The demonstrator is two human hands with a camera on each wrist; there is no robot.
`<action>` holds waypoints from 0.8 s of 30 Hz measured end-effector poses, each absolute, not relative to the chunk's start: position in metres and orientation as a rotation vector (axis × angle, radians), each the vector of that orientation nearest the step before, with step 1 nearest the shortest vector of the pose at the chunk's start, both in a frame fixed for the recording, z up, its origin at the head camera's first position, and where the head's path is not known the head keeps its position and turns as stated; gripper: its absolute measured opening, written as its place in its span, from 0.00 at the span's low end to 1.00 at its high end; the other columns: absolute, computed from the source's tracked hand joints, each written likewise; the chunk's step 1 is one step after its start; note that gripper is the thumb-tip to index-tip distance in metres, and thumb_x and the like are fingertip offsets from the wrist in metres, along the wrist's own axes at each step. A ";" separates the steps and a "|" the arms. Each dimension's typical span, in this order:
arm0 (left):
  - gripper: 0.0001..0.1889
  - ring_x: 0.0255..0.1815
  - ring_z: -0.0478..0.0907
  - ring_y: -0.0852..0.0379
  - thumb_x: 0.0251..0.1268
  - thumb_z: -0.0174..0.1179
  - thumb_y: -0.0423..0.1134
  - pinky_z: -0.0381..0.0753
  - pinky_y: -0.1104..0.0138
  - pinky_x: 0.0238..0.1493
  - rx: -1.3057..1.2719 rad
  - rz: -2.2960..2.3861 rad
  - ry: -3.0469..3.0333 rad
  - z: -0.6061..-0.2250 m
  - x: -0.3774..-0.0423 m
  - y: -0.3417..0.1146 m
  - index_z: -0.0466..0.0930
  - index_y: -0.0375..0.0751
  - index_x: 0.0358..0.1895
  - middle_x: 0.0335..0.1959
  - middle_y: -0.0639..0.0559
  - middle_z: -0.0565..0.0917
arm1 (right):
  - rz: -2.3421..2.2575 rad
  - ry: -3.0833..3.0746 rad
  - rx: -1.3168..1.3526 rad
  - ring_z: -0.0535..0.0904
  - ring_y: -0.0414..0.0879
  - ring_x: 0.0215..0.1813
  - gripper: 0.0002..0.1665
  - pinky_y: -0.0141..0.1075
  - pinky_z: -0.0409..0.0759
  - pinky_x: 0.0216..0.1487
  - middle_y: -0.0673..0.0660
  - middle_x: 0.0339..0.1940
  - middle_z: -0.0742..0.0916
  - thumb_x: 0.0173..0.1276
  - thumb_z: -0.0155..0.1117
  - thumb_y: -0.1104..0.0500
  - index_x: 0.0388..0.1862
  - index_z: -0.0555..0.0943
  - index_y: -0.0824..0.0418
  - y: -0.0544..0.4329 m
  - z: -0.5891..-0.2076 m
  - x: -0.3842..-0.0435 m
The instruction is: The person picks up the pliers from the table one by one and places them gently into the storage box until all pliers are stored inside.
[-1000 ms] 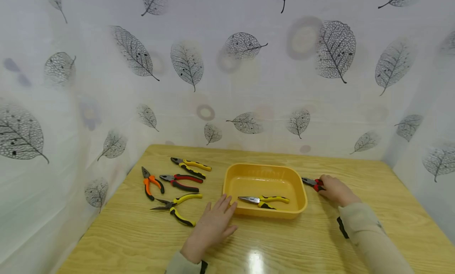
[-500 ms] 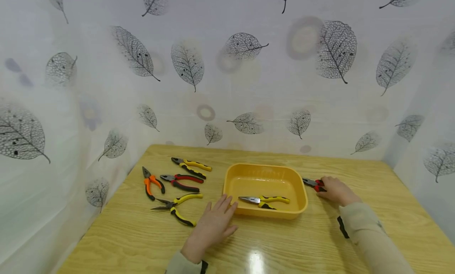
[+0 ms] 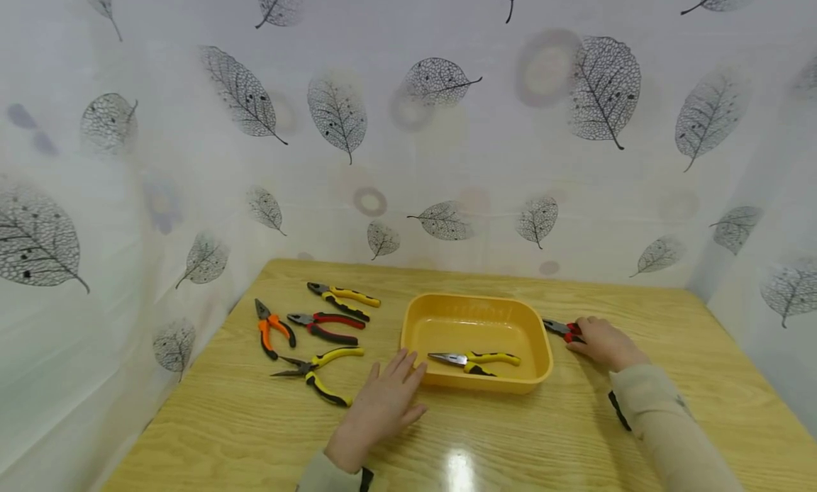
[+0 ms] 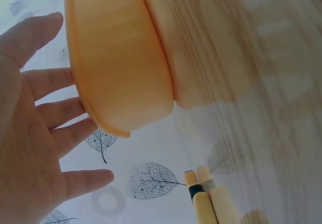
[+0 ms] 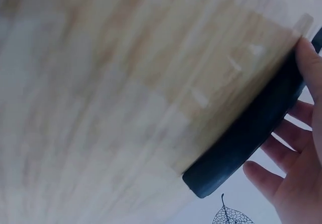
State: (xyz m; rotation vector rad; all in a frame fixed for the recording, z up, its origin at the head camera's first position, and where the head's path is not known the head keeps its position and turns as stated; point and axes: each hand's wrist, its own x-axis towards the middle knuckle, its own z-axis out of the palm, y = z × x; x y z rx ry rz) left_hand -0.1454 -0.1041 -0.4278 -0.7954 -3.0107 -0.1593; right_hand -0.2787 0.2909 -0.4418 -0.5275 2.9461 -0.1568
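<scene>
My left hand (image 3: 381, 407) has its fingers spread and straight, their tips on the near left rim of a yellow plastic tray (image 3: 481, 383). In the left wrist view those fingers lie against the rim of the tray (image 4: 121, 58), thumb apart. Inside the tray lies a pair of long-nose pliers (image 3: 494, 358) with yellow and black handles. To the right of the tray, my right hand (image 3: 605, 343) holds a pair of red and black pliers (image 3: 557, 327) by the handles, nose pointing left at the tray's side. The right wrist view shows thumb and fingers about a black handle (image 5: 246, 128).
Left of the tray lie orange pliers (image 3: 264, 326), red and black pliers (image 3: 319, 320), yellow and black pliers (image 3: 327, 292) and opened long-nose pliers (image 3: 310, 368). They rest on a wood-grain table (image 3: 510, 449). A leaf-patterned curtain (image 3: 447, 159) hangs behind and at both sides.
Almost nothing differs. My right hand has shifted very slightly over the handles of the red and black pliers; the left hand and the tray stay where they were.
</scene>
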 end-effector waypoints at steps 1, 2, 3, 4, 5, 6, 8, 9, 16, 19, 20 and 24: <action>0.32 0.67 0.49 0.48 0.60 0.50 0.56 0.57 0.44 0.57 -0.794 -0.158 -3.010 -0.428 -0.145 -0.104 0.60 0.45 0.65 0.66 0.44 0.57 | -0.145 2.947 -0.527 0.74 0.55 0.32 0.25 0.47 0.73 0.31 0.62 0.29 0.75 0.61 0.59 0.49 0.38 0.70 0.72 0.290 -0.441 -0.278; 0.32 0.67 0.49 0.48 0.60 0.50 0.56 0.57 0.44 0.57 -0.792 -0.156 -3.008 -0.428 -0.145 -0.104 0.60 0.45 0.65 0.66 0.44 0.57 | -0.133 2.950 -0.524 0.73 0.55 0.32 0.25 0.46 0.73 0.30 0.61 0.29 0.75 0.61 0.58 0.49 0.37 0.70 0.72 0.289 -0.441 -0.277; 0.32 0.67 0.49 0.48 0.60 0.50 0.56 0.57 0.44 0.57 -0.791 -0.152 -3.008 -0.428 -0.145 -0.105 0.60 0.45 0.65 0.66 0.44 0.57 | -0.122 2.951 -0.523 0.73 0.54 0.31 0.25 0.46 0.73 0.30 0.61 0.28 0.74 0.61 0.58 0.48 0.37 0.69 0.72 0.289 -0.441 -0.277; 0.32 0.67 0.49 0.48 0.60 0.50 0.56 0.57 0.44 0.57 -0.792 -0.152 -3.005 -0.428 -0.145 -0.105 0.60 0.45 0.65 0.66 0.44 0.57 | -0.112 2.954 -0.519 0.73 0.54 0.30 0.25 0.46 0.73 0.29 0.61 0.28 0.74 0.61 0.58 0.48 0.36 0.69 0.72 0.289 -0.441 -0.277; 0.32 0.67 0.50 0.48 0.60 0.50 0.56 0.57 0.44 0.57 -0.793 -0.149 -3.004 -0.428 -0.145 -0.105 0.60 0.46 0.65 0.66 0.44 0.58 | -0.098 2.958 -0.515 0.72 0.53 0.30 0.25 0.46 0.72 0.28 0.61 0.27 0.74 0.61 0.58 0.48 0.36 0.69 0.72 0.289 -0.442 -0.277; 0.32 0.67 0.50 0.48 0.60 0.50 0.56 0.57 0.44 0.57 -0.795 -0.151 -3.002 -0.428 -0.145 -0.105 0.60 0.45 0.65 0.66 0.44 0.58 | -0.087 2.964 -0.510 0.72 0.54 0.30 0.25 0.46 0.72 0.28 0.60 0.27 0.73 0.61 0.58 0.48 0.35 0.69 0.72 0.288 -0.442 -0.277; 0.32 0.67 0.50 0.48 0.60 0.50 0.56 0.57 0.44 0.56 -0.799 -0.158 -3.001 -0.428 -0.145 -0.105 0.60 0.45 0.65 0.66 0.44 0.58 | -0.060 2.977 -0.501 0.72 0.54 0.30 0.24 0.46 0.73 0.28 0.60 0.27 0.73 0.61 0.58 0.49 0.35 0.69 0.71 0.289 -0.445 -0.277; 0.32 0.66 0.50 0.47 0.60 0.50 0.56 0.57 0.44 0.56 -0.801 -0.161 -3.001 -0.428 -0.145 -0.105 0.60 0.45 0.65 0.66 0.44 0.58 | -0.052 2.980 -0.499 0.72 0.54 0.30 0.24 0.47 0.72 0.28 0.61 0.27 0.73 0.61 0.58 0.49 0.34 0.69 0.71 0.289 -0.446 -0.277; 0.32 0.66 0.51 0.47 0.60 0.51 0.56 0.58 0.44 0.56 -0.807 -0.157 -2.989 -0.427 -0.146 -0.105 0.61 0.45 0.65 0.65 0.43 0.58 | 0.021 3.029 -0.463 0.72 0.59 0.33 0.27 0.54 0.72 0.27 0.64 0.28 0.74 0.63 0.54 0.46 0.33 0.68 0.72 0.292 -0.450 -0.276; 0.31 0.66 0.50 0.48 0.60 0.51 0.55 0.57 0.44 0.56 -0.809 -0.164 -2.993 -0.425 -0.146 -0.105 0.61 0.45 0.65 0.66 0.44 0.58 | 0.015 3.060 -0.448 0.71 0.61 0.34 0.27 0.57 0.70 0.28 0.65 0.29 0.73 0.64 0.53 0.47 0.35 0.67 0.73 0.292 -0.449 -0.276; 0.31 0.66 0.50 0.48 0.60 0.51 0.55 0.57 0.44 0.56 -0.809 -0.163 -2.994 -0.425 -0.146 -0.105 0.61 0.45 0.65 0.66 0.44 0.58 | 0.012 3.073 -0.445 0.71 0.61 0.35 0.27 0.57 0.70 0.28 0.66 0.29 0.73 0.64 0.54 0.47 0.35 0.67 0.73 0.292 -0.449 -0.276; 0.31 0.66 0.50 0.48 0.60 0.51 0.55 0.57 0.44 0.56 -0.805 -0.165 -2.995 -0.425 -0.145 -0.105 0.61 0.45 0.65 0.66 0.44 0.58 | 0.000 3.133 -0.443 0.70 0.63 0.37 0.25 0.59 0.69 0.29 0.68 0.32 0.73 0.64 0.54 0.50 0.38 0.67 0.74 0.290 -0.446 -0.274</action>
